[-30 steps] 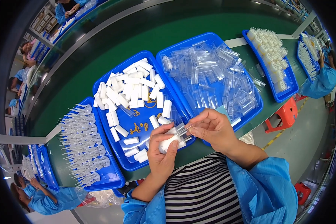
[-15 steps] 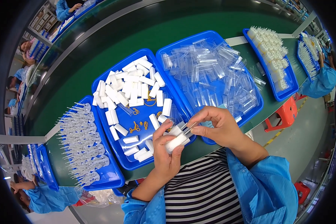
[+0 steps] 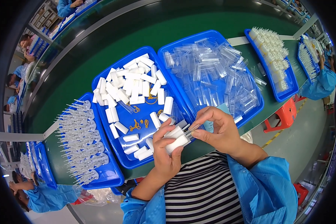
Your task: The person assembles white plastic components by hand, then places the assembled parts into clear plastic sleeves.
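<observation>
Left hand [image 3: 167,154] grips white plastic-looking oblong block [image 3: 177,143] — likely light, best side-held; right hand [image 3: 219,128] pinches clear plastic strip [image 3: 190,131] beside it.

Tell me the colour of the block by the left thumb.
White: the block in the left hand shows best in the head view.

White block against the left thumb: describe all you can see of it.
The white block is oblong and smooth-looking, perhaps plastic or foam. It slants up to the right in the left hand, whose thumb lies against its near side, by the near edge of the blue tray. A clear piece pinched by the right hand lies near its far end; contact is unclear.
</observation>
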The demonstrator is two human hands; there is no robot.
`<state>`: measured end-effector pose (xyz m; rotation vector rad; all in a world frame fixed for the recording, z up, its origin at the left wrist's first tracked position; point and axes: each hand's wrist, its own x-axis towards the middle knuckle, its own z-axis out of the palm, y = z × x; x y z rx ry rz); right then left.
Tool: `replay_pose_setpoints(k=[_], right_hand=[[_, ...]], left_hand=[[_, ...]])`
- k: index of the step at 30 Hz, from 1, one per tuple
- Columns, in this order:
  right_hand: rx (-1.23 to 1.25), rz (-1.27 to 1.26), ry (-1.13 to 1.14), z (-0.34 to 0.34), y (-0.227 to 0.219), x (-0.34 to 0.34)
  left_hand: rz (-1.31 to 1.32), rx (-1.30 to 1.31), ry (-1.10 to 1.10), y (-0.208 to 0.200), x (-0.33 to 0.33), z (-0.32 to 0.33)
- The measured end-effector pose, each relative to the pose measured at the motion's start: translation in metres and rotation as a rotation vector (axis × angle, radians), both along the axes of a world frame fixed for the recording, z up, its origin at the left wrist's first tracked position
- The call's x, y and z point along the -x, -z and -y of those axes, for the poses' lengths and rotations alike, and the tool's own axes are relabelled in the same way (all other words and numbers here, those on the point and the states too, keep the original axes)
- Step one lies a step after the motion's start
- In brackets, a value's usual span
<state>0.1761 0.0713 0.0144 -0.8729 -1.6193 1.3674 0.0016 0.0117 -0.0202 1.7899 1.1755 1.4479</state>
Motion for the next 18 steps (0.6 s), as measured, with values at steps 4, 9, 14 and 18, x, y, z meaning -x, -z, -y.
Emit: replay_pose_setpoints(k=[4, 9, 14, 18], right_hand=[[0.292, -0.239, 0.009, 0.001, -0.001, 0.004], [0.355, -0.384, 0.144, -0.012, -0.003, -0.013], [0.235, -0.278, 0.145, -0.006, -0.011, -0.012], [0.057, -0.172, 0.155, -0.002, -0.011, -0.009]], left_hand=[[0.049, -0.015, -0.002, -0.002, -0.002, 0.001], [0.045, 0.012, -0.052, -0.001, 0.005, 0.003], [0.103, 0.022, -0.032, -0.002, 0.002, 0.002], [0.075, 0.034, -0.041, -0.003, 0.003, 0.002]])
